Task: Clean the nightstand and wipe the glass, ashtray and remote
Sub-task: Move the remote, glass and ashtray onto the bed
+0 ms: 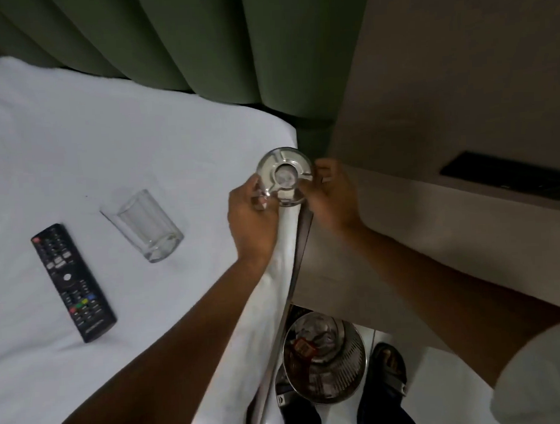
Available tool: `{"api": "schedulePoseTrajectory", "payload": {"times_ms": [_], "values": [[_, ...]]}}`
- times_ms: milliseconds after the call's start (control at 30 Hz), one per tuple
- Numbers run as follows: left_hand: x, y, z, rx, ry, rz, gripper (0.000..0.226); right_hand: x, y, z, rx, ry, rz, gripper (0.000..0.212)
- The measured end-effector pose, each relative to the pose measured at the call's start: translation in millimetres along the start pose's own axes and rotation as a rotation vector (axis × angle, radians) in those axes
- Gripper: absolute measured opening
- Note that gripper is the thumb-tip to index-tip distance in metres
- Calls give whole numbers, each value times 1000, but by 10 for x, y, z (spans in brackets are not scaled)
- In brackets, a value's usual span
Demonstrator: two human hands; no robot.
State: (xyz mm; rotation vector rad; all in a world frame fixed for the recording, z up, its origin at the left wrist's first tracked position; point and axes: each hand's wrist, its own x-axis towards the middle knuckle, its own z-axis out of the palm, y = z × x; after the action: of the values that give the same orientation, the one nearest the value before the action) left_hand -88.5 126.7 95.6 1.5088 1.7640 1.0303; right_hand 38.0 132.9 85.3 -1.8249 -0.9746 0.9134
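Setting: a bed with a white sheet (74, 141) filled the left of the view, a green padded headboard (231, 45) stood behind it, and a beige nightstand (419, 237) sat at the right against a beige wall.
Ashtray: a round clear glass ashtray (285, 176) was held up in the air over the corner of the bed, just beside the nightstand's near edge, tilted so its notched rim and round centre faced the camera.
Left hand: the left hand (251, 219) reached forward from a bare forearm, its fingers curled on the ashtray's lower left rim, gripping it.
Right hand: the right hand (333, 196) came in over the nightstand, its fingers bent toward the ashtray's right rim; whether they pressed on the glass or only touched it could not be told.
Glass: a clear tumbler (143, 225) lay on its side on the sheet, well left of the hands.
Remote: a black remote (73, 281) lay face up on the sheet, near the tumbler and to its left.
Floor: a shiny metal waste bin (325, 358) with some rubbish in it stood below the nightstand, between two dark sandalled feet (389, 365).
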Motion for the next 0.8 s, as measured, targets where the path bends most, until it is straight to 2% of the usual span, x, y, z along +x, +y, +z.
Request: {"api": "schedulePoseTrajectory", "payload": {"times_ms": [133, 267, 467, 533, 633, 700, 800], "values": [[234, -202, -510, 47, 18, -13, 34, -147, -275, 431, 39, -117, -10, 37], [341, -417, -885, 129, -21, -73, 28, -305, -438, 794, -54, -244, -8, 45], [387, -453, -1044, 287, -101, -90, 16, -430, -532, 916, -2, -285, 56, 59], [312, -408, -1043, 277, -77, -31, 20, -490, -453, 809, 3, -267, 76, 63], [77, -263, -940, 280, -43, 162, 41, -526, -221, 523, -56, -149, 94, 56], [-149, -138, -778, 271, -122, 312, 39, -576, 15, 234, -108, -52, 129, 53], [-549, -32, -475, 324, -301, 458, 36, -728, 428, -257, -117, 63, 216, 63]]}}
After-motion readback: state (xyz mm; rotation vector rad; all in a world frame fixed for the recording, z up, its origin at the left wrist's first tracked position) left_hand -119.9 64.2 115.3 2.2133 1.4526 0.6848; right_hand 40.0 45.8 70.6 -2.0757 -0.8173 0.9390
